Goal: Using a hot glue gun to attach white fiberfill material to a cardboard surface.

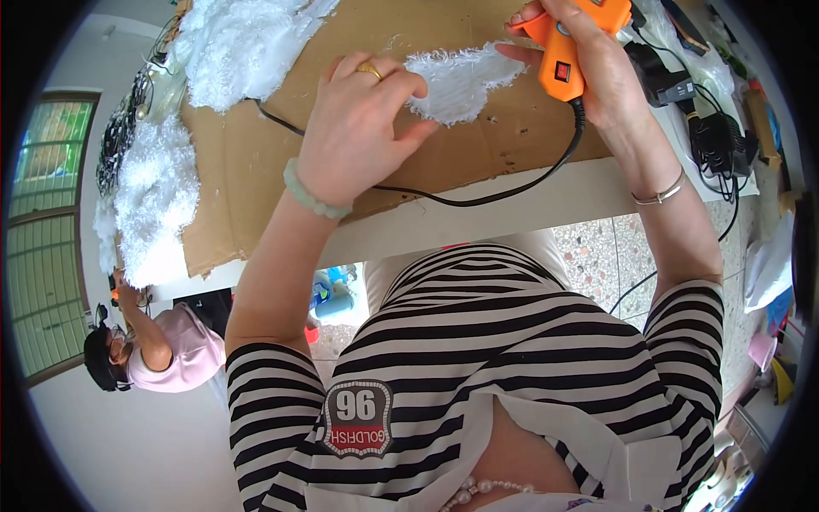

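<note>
A small piece of fluffy white fabric (461,85) with frayed edges lies on the brown cardboard (247,166). My left hand (363,115) is at its left edge, thumb and forefinger apart and the other fingers curled. Whether the fingertips touch the fabric I cannot tell. On the other side, my right hand (601,72) is wrapped round an orange hot glue gun (560,77) with a red switch. The gun's front end runs out of the picture at the top. From its handle a black cord (478,203) loops leftward across the cardboard, passing behind my left wrist.
Fluffy white material (243,55) is heaped at the far left, with another shaggy white bundle (158,183) beside it. Black power adapters (721,141) and wires lie at the right. A person in pink (175,350) works at the table's left end.
</note>
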`<state>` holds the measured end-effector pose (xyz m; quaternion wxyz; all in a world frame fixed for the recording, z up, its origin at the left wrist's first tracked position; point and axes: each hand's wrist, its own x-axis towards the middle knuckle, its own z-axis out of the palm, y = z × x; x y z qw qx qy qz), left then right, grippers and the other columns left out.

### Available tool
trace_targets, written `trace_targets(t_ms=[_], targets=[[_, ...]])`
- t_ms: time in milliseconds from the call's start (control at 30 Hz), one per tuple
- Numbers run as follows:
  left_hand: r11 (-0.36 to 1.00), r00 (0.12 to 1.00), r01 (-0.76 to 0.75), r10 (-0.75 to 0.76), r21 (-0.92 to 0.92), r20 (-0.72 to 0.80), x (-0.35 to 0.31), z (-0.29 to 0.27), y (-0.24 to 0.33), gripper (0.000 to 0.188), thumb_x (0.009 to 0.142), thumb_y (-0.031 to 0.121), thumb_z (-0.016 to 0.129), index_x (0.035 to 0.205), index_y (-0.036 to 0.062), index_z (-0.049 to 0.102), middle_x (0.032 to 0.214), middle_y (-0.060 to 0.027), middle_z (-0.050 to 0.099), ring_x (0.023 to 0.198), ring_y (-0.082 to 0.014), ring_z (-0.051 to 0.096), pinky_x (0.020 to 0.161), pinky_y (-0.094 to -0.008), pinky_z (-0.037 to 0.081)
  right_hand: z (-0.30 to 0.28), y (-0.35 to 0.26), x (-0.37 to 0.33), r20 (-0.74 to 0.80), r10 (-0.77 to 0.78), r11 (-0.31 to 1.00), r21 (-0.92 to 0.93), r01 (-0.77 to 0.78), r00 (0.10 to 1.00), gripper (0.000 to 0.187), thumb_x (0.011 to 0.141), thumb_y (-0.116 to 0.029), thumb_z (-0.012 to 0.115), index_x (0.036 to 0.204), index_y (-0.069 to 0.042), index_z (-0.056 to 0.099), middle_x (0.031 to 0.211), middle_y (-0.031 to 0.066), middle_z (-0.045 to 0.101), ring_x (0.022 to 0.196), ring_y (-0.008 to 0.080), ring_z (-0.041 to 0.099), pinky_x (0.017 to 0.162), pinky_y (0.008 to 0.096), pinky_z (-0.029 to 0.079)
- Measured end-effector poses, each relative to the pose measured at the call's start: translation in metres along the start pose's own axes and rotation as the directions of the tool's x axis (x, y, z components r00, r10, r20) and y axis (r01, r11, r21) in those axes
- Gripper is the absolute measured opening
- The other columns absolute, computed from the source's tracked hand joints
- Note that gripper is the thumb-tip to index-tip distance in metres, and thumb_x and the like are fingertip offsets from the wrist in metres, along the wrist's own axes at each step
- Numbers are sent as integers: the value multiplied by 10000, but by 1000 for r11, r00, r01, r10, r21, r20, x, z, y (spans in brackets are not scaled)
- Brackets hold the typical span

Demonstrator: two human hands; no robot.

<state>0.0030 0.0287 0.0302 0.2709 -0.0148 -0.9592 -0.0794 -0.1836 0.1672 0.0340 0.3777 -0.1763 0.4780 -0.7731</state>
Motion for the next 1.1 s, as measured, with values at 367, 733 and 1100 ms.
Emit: trace_targets(t_ms=[367, 733, 1100], targets=[[942, 977, -210, 209, 263, 30, -5, 29, 6, 184, 616, 124, 732, 753, 108, 610, 794, 5, 553, 847, -208, 510, 837, -406, 390, -15, 1, -6, 25, -106, 994, 3, 106, 994, 184, 899, -230, 556, 932, -51, 581, 766, 55, 620, 649, 150, 591, 576, 261, 487], [997, 996, 78, -78, -22, -34, 9, 40, -14, 81, 683, 38, 640, 719, 70, 575, 709, -57, 569, 763, -222, 564, 818, -358, 409, -11, -1, -8, -14, -61, 998, 21, 61, 998, 180, 893, -233, 572, 945, -61, 579, 755, 37, 618, 630, 131, 579, 561, 238, 471], [800, 860, 478, -510, -364, 8, 9, 33, -29, 121, 762, 154, 653, 818, 53, 618, 802, -79, 613, 803, -261, 557, 791, -350, 407, -13, -3, -6, 19, -54, 999, -2, 54, 998, 190, 890, -237, 582, 952, -57, 573, 748, 38, 620, 626, 126, 576, 554, 236, 472]])
